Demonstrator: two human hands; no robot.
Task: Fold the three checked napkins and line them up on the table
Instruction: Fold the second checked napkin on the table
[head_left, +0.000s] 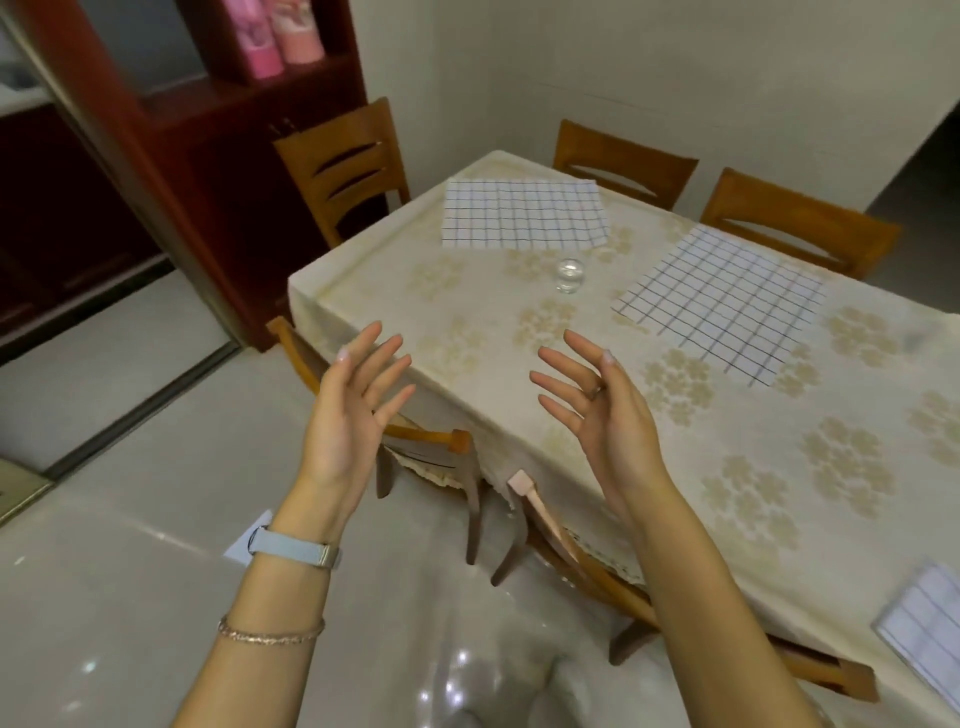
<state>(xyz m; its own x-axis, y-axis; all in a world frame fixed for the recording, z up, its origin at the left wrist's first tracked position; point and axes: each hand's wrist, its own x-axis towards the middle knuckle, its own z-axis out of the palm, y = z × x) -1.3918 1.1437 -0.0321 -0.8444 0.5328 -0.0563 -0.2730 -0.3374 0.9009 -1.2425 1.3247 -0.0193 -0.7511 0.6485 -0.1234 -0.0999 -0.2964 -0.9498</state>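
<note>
On the counter (483, 338), over a cream flowered cloth (691, 452):

1. Far napkin (524, 214). Checked, spread flat and unfolded at the far end, one edge near the counter's left rim.
2. Mid napkin (722, 306). Checked, spread flat and unfolded, turned at a slant, along the far side.
3. Near napkin (924, 629). Checked, at the lower right, cut off by the frame edge; cannot tell whether it is folded.
4. Glass (569, 275). Clear, upright, between items 1 and 2, touching neither.

Before the counter's near corner:

5. Left hand (353, 410). Raised, palm inward, fingers straight and spread wide, holding nothing.
6. Right hand (597, 405). Raised opposite, palm inward, fingers spread wide, holding nothing. Neither hand touches any napkin.

Handling notes (judged): the napkins look like thin woven cloth, light and limp, with no stiffness to keep a shape. Lifted by one point, each would likely droop and bunch. Best taken by two neighbouring corners, one per hand, pinched at the hem, then carried across to the opposite corners and the crease pressed flat with a palm. They may slide on the cloth beneath. The glass is breakable and stands close to items 1 and 2; a swung edge could tip it.

Task state: no folding begun on items 1 and 2.
</note>
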